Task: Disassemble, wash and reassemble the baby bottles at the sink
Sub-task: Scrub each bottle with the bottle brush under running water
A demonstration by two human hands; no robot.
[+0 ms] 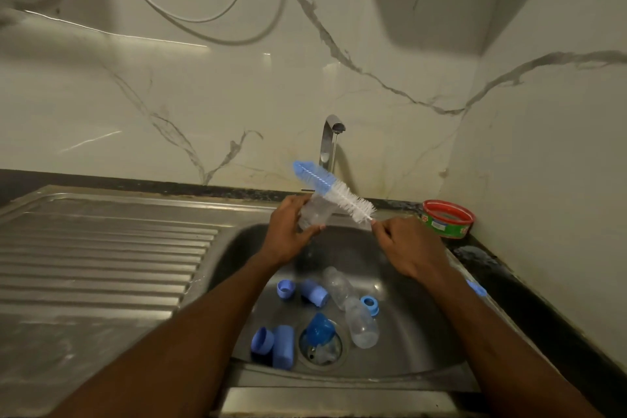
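My left hand [291,233] grips a clear baby bottle [315,212] above the sink basin [417,343]. My right hand [405,246] holds the handle of a blue and white bottle brush [330,187]; its bristles stick out up and to the left, just over the bottle and outside it. Down in the basin lie two more clear bottles [362,322], [337,285], several blue caps and collars [285,289], [315,292], [369,304], [262,341], [283,346], and a dark blue piece [320,326] over the drain.
The chrome tap [328,142] stands behind the basin. A ribbed steel drainboard [101,254] spreads to the left. On the dark counter at the right sit a red-rimmed tub [447,218] and a small blue part [476,288]. Cables hang on the marble wall.
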